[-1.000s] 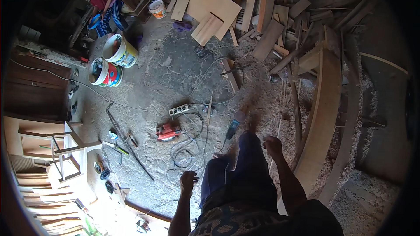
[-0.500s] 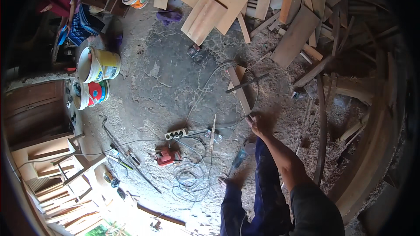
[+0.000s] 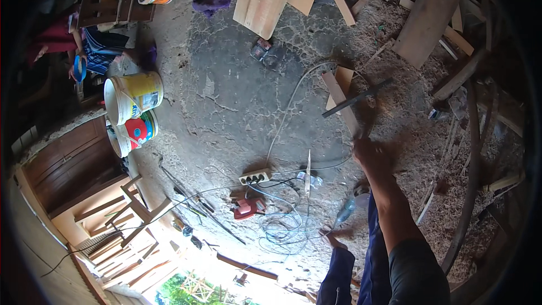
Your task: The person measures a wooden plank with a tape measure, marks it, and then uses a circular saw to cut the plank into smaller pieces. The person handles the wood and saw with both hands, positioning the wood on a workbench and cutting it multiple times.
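Note:
My right hand [image 3: 370, 155] reaches down from the lower right, with its fingers closed at the near end of a pale wooden slat [image 3: 340, 99]. A long dark strip [image 3: 358, 98] crosses over that slat at a slant. Beneath the two lies another short piece of pale wood [image 3: 343, 78]. Shadow partly hides my fingertips. Nearer my legs, a teal power tool [image 3: 346, 210] rests on the floor beside my bare foot [image 3: 333, 240]. My left hand does not show.
A white power strip [image 3: 254, 177], a red power tool [image 3: 248, 208] and coiled cable [image 3: 282, 229] lie left of my feet. Buckets [image 3: 135, 95] stand at left, where another person [image 3: 101, 48] sits. Boards [image 3: 265, 0] lie at the back; shavings [image 3: 406, 192] cover the right side.
The view has shifted, so most things sit differently in the picture. My right hand stays at the slat's near end, and the other person's arm and blue object have moved slightly.

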### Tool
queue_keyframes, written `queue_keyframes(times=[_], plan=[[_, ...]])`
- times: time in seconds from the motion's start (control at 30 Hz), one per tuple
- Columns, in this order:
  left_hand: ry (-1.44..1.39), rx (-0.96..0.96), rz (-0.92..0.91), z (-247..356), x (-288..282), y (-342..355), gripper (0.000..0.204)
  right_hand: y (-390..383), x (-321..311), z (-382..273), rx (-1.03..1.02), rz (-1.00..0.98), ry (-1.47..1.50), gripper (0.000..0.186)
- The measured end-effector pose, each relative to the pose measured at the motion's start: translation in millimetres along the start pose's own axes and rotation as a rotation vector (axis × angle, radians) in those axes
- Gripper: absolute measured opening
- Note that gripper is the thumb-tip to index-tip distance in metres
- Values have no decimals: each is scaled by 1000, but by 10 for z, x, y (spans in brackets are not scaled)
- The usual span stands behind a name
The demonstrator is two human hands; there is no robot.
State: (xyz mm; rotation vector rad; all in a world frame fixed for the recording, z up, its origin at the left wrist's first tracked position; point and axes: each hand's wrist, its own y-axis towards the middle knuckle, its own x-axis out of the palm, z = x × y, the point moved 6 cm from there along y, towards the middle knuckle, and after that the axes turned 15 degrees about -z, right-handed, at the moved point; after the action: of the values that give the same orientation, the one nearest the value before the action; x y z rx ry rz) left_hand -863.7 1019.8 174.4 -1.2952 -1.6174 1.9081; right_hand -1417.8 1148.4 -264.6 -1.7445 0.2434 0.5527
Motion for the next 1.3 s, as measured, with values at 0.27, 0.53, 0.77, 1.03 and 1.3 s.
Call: queue_keyframes(times=[0.27,0.53,0.77,1.03,1.3], plan=[[-155,143,-109,-57,426,-146,35,-1370,-921,-176,-370,366,501,14],[-444,515,-183,-340,405,-253,36,-4040,-959,-1170,-1137,307,-22,12],[-1007,943,-346,-312,-273,-228,35,-6594,337,-3061,-1320,-352,-355,24],[-1970,621,222,-2572,-1857,-435,35,-8481,2621,-4059,-1611,-911,-916,28],[-2117,416,669,-4465,-2128,-753,45,-8664,3446,-4877,-1787,-824,-1080,37]])
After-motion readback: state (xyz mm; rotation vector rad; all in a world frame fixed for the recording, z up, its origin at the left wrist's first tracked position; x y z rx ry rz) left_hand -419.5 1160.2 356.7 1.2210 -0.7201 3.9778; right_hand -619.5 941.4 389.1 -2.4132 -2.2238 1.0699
